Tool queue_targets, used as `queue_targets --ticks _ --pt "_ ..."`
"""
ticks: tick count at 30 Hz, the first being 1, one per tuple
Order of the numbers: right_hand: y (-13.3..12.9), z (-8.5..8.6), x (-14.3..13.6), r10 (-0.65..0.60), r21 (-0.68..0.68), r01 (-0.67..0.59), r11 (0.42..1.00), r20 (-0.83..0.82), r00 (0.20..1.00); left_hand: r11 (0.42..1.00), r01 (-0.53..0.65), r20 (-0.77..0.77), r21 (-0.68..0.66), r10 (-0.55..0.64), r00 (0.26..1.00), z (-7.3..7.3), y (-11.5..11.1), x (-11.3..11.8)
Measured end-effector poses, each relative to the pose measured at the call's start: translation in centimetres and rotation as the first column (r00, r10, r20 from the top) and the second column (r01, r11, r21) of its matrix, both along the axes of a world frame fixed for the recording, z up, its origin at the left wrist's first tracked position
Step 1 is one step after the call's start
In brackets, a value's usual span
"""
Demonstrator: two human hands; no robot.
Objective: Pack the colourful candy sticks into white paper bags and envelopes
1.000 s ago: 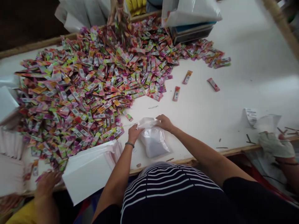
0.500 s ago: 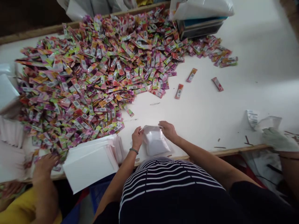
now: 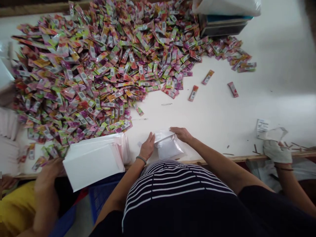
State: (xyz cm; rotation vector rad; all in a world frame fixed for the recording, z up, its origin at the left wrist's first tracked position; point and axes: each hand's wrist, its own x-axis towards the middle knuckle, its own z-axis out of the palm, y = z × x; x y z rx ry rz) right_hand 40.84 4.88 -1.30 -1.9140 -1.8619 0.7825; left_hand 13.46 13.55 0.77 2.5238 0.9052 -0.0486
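A plump whitish plastic mailer bag [image 3: 170,148] lies on the table edge right before me. Its top flap [image 3: 163,134] is folded over toward me. My left hand [image 3: 147,146] is closed at the flap's left end, thumb and fingers pressed on it. At the flap's right corner, my right hand [image 3: 182,134] pinches the plastic, fingers together. What is inside the bag is hidden. Left of my left hand lies a stack of white mailer bags [image 3: 95,161], jutting over the table edge.
A large heap of small colourful sachets [image 3: 98,72] covers the table's left and back. Single sachets [image 3: 193,93] lie apart on the white tabletop [image 3: 247,125]. A box [image 3: 223,25] stands at the back. Co-workers' hands are at the left [image 3: 50,169] and, gloved, at the right [image 3: 277,151].
The bag's top edge, held upright between my hands before, is now folded down over the bag. My view has tilted slightly downward. The gloved hand at the right has moved left.
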Motion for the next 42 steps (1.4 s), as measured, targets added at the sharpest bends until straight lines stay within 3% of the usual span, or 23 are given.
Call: queue_targets --ticks 7,17,19,23,25,28,30,34,35,38,42 --pt "-1.9 0.5 0.6 0.199 -0.048 -0.195 0.980 0.330 0.923 0.994 0.079 0.026 0.070 -0.082 0.996 -1.8 -2.5 0.1" --pt "-5.8 0.4 0.7 0.248 -0.094 -0.229 0.969 0.398 0.884 0.980 0.179 -0.081 0.089 -0.172 0.982 -2.3 -3.0 0.3" --pt "-6.7 1.2 1.2 0.170 -0.051 -0.163 0.985 0.404 0.899 0.977 0.195 -0.084 0.089 -0.188 0.979 -2.2 -2.7 0.2" --pt "-6.2 3.1 -0.6 -0.167 0.164 0.115 0.980 0.355 0.920 0.960 0.269 -0.076 0.076 -0.263 0.962 -2.2 -2.0 0.6" --pt "-5.1 3.3 -2.8 -0.095 0.141 0.055 0.988 0.288 0.953 0.959 0.274 -0.067 0.071 -0.270 0.961 -2.1 -1.8 1.0" --pt "-4.2 1.9 -5.8 0.106 0.001 -0.109 0.994 0.235 0.966 0.960 0.269 -0.053 0.077 -0.266 0.963 -1.7 -1.4 0.3" --pt "-4.3 0.6 -6.8 0.115 -0.037 -0.109 0.993 0.251 0.961 0.967 0.236 -0.084 0.099 -0.228 0.970 -1.2 -1.3 -1.2" --pt "-5.1 -1.5 -7.0 0.097 0.021 -0.107 0.994 0.268 0.958 0.967 0.061 -0.120 0.248 -0.032 0.992 -0.5 -1.6 -4.3" --pt "-5.1 -2.0 -7.0 0.098 0.036 -0.112 0.993 0.269 0.958 0.954 0.056 -0.094 0.294 -0.029 0.995 -0.8 -1.8 -4.6" --pt "-4.6 -3.4 -7.1 0.089 0.069 -0.112 0.991 0.271 0.958 0.928 0.201 -0.072 0.312 -0.188 0.980 -2.3 -2.2 -3.6" --pt "-4.0 -4.6 -7.2 0.069 0.094 -0.095 0.991 0.252 0.965 0.945 0.194 -0.121 0.262 -0.167 0.978 -4.3 -2.4 -1.9"
